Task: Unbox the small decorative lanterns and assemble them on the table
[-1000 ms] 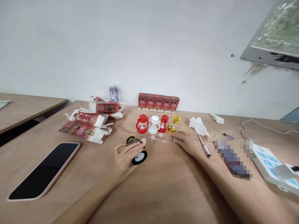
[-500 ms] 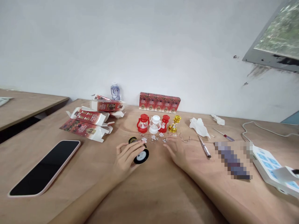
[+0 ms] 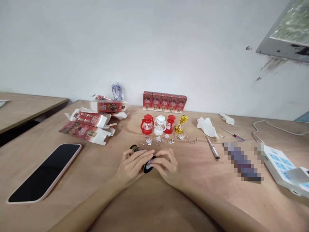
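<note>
A black spool with gold-coloured edges and a pale label on its end [image 3: 147,168] lies across the middle of the desk, close to me. From above, my left hand [image 3: 131,168] is closed around its body, hiding most of what is wound on it. The fingers and thumb of my right hand [image 3: 168,167] pinch the spool's near right rim. Just beyond stand small lanterns: a red one [image 3: 147,124], a white one [image 3: 159,125], a second red one [image 3: 169,124] and a gold one [image 3: 181,124]. Bent wires and small white parts [image 3: 158,139] lie before them.
Red boxes [image 3: 164,101] stand against the wall, with opened cartons [image 3: 90,124] and a bottle [image 3: 117,91] leftward. A phone [image 3: 45,174] lies at left. To the right are crumpled tissue [image 3: 207,127], screwdrivers [image 3: 212,148], a blurred-out item [image 3: 242,162] and a power strip [image 3: 281,164].
My right hand has moved left and closed on the spool's rim. The spool has turned slightly in my left hand. My view has shifted a little.
</note>
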Demonstrator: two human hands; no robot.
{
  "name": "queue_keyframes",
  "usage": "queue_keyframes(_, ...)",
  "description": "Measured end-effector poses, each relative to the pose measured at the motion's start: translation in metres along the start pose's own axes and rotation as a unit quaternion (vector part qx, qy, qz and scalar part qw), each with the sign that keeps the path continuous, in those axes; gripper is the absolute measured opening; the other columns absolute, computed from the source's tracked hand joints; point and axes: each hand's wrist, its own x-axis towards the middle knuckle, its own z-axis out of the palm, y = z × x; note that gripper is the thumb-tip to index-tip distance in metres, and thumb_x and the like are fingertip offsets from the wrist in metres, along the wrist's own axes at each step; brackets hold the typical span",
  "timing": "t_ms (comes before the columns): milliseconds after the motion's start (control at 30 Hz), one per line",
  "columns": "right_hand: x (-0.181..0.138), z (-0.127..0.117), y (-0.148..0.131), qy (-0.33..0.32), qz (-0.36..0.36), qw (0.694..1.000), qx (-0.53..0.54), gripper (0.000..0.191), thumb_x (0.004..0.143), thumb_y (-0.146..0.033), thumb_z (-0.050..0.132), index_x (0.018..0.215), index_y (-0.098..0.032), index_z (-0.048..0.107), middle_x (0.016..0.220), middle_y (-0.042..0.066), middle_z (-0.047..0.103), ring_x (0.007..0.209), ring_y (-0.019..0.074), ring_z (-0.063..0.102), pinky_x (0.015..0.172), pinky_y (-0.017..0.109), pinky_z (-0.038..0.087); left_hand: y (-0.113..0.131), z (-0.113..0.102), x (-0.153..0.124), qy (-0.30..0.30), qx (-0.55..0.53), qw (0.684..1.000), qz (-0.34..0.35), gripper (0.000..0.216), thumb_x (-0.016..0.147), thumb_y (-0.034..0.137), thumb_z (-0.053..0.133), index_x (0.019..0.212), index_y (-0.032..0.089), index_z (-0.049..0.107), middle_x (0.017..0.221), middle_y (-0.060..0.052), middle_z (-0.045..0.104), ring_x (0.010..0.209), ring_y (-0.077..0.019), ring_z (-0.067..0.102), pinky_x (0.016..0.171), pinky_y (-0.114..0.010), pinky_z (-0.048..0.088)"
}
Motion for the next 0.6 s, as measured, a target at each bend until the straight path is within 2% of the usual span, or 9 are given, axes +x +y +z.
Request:
queue_keyframes(167,-0.002,0.001,-0.005,-0.038,0.01,0.999,-0.011,0.014,0.091,-0.021,0.051,0.084,-0.023,0.063,0.083,0.003,0.059,0.074,0.0152,0.054,0.069,0.032,0.041,0.002,0.002,0.001,-0.014,-0.005,1.0,-0.007,0.026,0.094,0.02,0.044,0.119,0.019,0.052,0.106,-0.007,0.072,0.093,-0.016,0.066,0.081,-0.031,0.031)
queue_keyframes(267,-0.007,0.001,0.005,-0.051,0.01,0.999,0.002,0.018,0.094,-0.021,0.042,0.087,-0.021,0.057,0.082,0.004,0.06,0.075,0.0158,0.056,0.069,0.031,0.043,-0.002,0.001,-0.001,-0.026,-0.003,0.999,-0.028,0.026,0.093,0.02,0.046,0.117,0.018,0.052,0.109,-0.008,0.071,0.094,-0.017,0.065,0.08,-0.032,0.031)
queue_keyframes(367,-0.008,-0.011,0.039,-0.044,0.071,0.994,-0.075,0.022,0.095,-0.03,0.038,0.083,-0.022,0.056,0.08,0.005,0.062,0.078,0.0181,0.059,0.072,0.033,0.046,-0.01,-0.001,-0.004,-0.02,0.017,0.997,-0.071,0.029,0.089,0.02,0.051,0.118,0.019,0.052,0.109,-0.009,0.071,0.092,-0.0188,0.066,0.079,-0.033,0.03)
queue_keyframes(433,-0.007,-0.029,0.071,-0.012,0.166,0.97,-0.176,0.025,0.093,-0.037,0.039,0.083,-0.023,0.056,0.078,0.006,0.062,0.076,0.02,0.058,0.072,0.034,0.046,-0.014,-0.002,-0.005,-0.016,0.029,0.996,-0.086,0.034,0.087,0.021,0.054,0.121,0.02,0.05,0.11,-0.009,0.07,0.092,-0.0197,0.065,0.08,-0.034,0.03)
queue_keyframes(533,-0.004,-0.062,0.113,0.023,0.237,0.94,-0.243,0.029,0.092,-0.04,0.036,0.087,-0.02,0.056,0.081,0.01,0.062,0.079,0.0236,0.055,0.073,0.038,0.044,-0.015,-0.001,-0.006,-0.015,0.025,0.996,-0.085,0.036,0.089,0.023,0.053,0.125,0.022,0.048,0.109,-0.008,0.071,0.093,-0.02,0.065,0.08,-0.034,0.03)
queue_keyframes(600,-0.005,-0.081,0.129,0.016,0.27,0.922,-0.277,0.028,0.091,-0.039,0.037,0.085,-0.019,0.056,0.082,0.01,0.063,0.082,0.0258,0.054,0.075,0.04,0.043,-0.012,0.0,-0.007,-0.016,0.014,0.997,-0.077,0.036,0.09,0.024,0.051,0.126,0.023,0.047,0.109,-0.007,0.071,0.093,-0.0196,0.065,0.081,-0.034,0.03)
